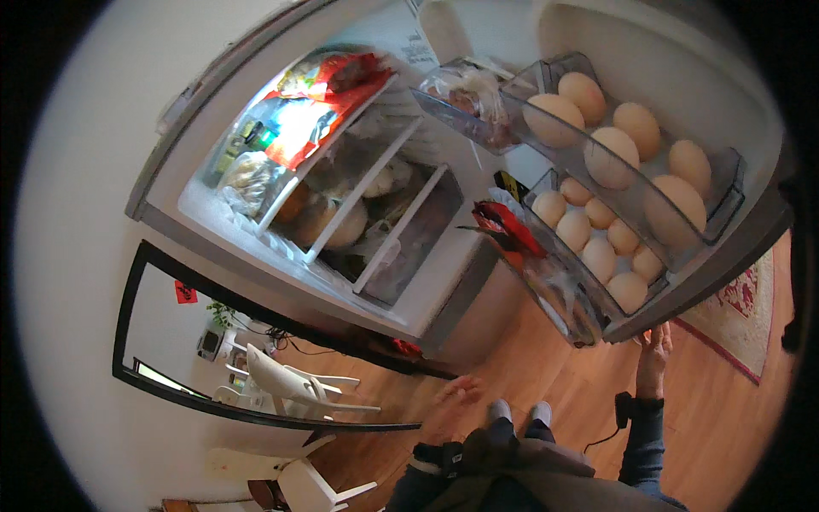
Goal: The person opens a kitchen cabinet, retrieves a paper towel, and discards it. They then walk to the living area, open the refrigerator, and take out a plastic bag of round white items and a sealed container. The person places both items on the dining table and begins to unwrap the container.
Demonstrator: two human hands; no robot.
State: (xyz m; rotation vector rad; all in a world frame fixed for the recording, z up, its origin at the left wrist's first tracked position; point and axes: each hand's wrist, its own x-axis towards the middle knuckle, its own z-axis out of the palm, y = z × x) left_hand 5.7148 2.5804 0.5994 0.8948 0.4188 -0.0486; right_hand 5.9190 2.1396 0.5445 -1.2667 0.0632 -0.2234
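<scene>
An open refrigerator stands before me, its door (745, 256) swung out to the right. My right hand (652, 355) is at the lower edge of this door, with some fingertips hidden behind it. Blurred, my left hand (457, 392) hangs below the refrigerator body, fingers loosely bent and nothing visible in it. Two clear door bins hold several eggs (611, 157), larger-looking in the upper bin and more eggs (598, 259) below. A red package (508, 224) leans in the lower bin's front compartment. Inside, glass shelves (349, 205) carry bagged food and a lit red bag (307, 115).
A black-framed mirror (131, 320) leans left of the refrigerator, reflecting a white chair. Another white chair (310, 483) stands at lower left. A patterned rug (736, 320) lies on the wood floor (569, 377) to the right. My shoes (540, 413) are below.
</scene>
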